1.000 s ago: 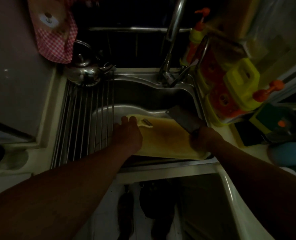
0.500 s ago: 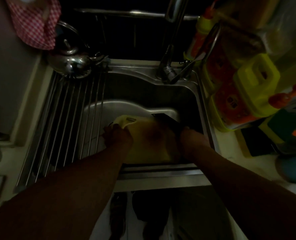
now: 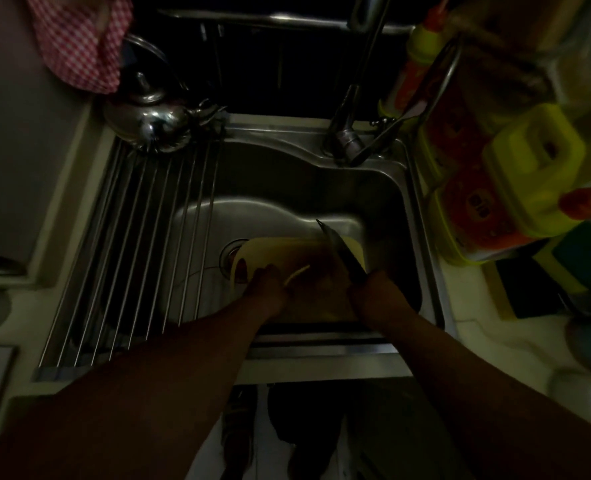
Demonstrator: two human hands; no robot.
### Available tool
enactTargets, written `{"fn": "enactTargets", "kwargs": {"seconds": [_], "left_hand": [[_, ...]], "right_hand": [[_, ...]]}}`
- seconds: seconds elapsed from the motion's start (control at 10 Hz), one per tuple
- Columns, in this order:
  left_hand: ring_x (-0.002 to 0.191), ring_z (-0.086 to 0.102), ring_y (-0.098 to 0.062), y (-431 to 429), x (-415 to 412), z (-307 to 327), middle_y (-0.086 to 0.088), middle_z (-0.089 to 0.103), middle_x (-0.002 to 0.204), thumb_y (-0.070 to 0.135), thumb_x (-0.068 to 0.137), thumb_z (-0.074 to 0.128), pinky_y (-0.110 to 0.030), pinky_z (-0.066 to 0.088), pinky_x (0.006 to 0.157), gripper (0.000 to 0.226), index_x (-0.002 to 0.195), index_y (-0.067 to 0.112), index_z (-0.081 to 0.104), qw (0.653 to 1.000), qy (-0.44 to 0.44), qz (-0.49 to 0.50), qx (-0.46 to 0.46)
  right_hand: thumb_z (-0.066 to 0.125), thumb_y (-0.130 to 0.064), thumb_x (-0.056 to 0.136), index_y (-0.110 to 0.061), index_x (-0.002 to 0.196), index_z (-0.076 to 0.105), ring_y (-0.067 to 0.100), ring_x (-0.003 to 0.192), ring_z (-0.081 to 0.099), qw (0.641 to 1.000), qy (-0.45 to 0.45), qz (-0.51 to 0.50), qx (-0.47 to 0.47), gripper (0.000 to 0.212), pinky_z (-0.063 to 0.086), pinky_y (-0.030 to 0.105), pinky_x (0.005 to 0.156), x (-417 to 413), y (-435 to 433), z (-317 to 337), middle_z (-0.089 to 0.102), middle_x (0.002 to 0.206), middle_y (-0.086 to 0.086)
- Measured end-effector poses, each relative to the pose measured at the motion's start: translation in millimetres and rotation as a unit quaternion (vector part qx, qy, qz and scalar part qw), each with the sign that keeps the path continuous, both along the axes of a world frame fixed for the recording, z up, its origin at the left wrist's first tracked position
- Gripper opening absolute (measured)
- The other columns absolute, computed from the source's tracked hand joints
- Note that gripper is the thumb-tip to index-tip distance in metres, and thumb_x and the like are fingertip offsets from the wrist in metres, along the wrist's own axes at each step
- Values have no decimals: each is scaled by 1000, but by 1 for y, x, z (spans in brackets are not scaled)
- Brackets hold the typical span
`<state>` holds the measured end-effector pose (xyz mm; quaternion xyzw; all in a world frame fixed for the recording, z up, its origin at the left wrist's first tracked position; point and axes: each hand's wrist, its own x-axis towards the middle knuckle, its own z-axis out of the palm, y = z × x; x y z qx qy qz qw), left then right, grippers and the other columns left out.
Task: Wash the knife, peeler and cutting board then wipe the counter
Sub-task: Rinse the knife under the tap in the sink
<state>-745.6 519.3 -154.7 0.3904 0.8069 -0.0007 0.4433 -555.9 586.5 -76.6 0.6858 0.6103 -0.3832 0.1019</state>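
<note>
- One red-and-white checked cloth (image 3: pixel 79 43) hangs at the far left, with one shiny steel kettle (image 3: pixel 148 116) below it. Neither is in your way.
- One roll-up rack of steel rods (image 3: pixel 141 254) covers the left part of the one stainless steel sink (image 3: pixel 287 174). A board swung left could knock against it.
- One pale yellow plastic cutting board (image 3: pixel 280 254) sits tilted inside the sink, its far corner over the drain (image 3: pixel 230 254). Wet steel under it could let it slide.
- Your left hand (image 3: pixel 266 292) is on the board's near left part. Its fingers are lost in shadow, so you cannot tell whether they curl round the edge or lie flat.
- One slim pale yellow peeler (image 3: pixel 297 273) lies on the board just beside that hand. If the board tips further, it could skid off towards the drain.
- One dark-bladed steel knife (image 3: pixel 342 254) crosses the board, tip pointing away. The blade is near your left hand, and in this dim light a slip could cut it.
- Your right hand (image 3: pixel 377 296) has its fingers clamped on the knife's handle. A wet grip could twist.
- One steel tap (image 3: pixel 352 129) stands behind. No water is visibly running.
- Several yellow and red containers (image 3: pixel 529 174) crowd the pale tabletop (image 3: pixel 467 306), so a careless elbow could topple one.
</note>
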Motion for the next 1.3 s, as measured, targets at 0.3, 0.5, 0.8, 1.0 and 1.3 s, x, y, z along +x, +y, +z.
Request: {"fn": "enactTargets", "kwargs": {"seconds": [0.3,0.5,0.8,1.0,1.3], "left_hand": [[114,66,-23,-8,84,136,1,68,125,37,105,53,-31,54,85,31,132,24,62,855,-419,278,129],[106,70,-28,-20,79,158,-6,73,118,24,102,56,-45,56,97,21,118,27,70,865,-374,303,141],[75,62,-28,-30,28,157,-18,64,100,36,100,58,-34,45,67,17,101,20,64,870,-318,350,139],[58,57,-24,-39,11,155,-16,63,80,32,98,60,-25,40,49,24,89,11,66,852,-336,380,134],[61,56,-20,-38,-12,145,-12,63,83,26,99,61,-21,40,44,20,84,14,65,826,-354,406,164]], "right_hand": [[62,-19,101,-9,125,62,14,88,60,986,146,9,73,26,43,12,67,6,-54,69,62,99,-2],[60,-19,103,-17,121,70,16,107,70,976,141,166,16,21,55,28,95,7,-77,103,72,116,1],[54,-28,104,-18,93,64,23,77,69,932,303,-59,192,17,57,42,71,-1,83,207,70,90,9],[59,-17,98,-4,109,68,29,85,68,962,251,-69,87,20,61,54,88,-27,135,146,71,106,22],[64,-37,101,-8,119,63,20,65,63,909,369,-166,97,34,54,27,49,-57,168,110,65,87,12]]}}
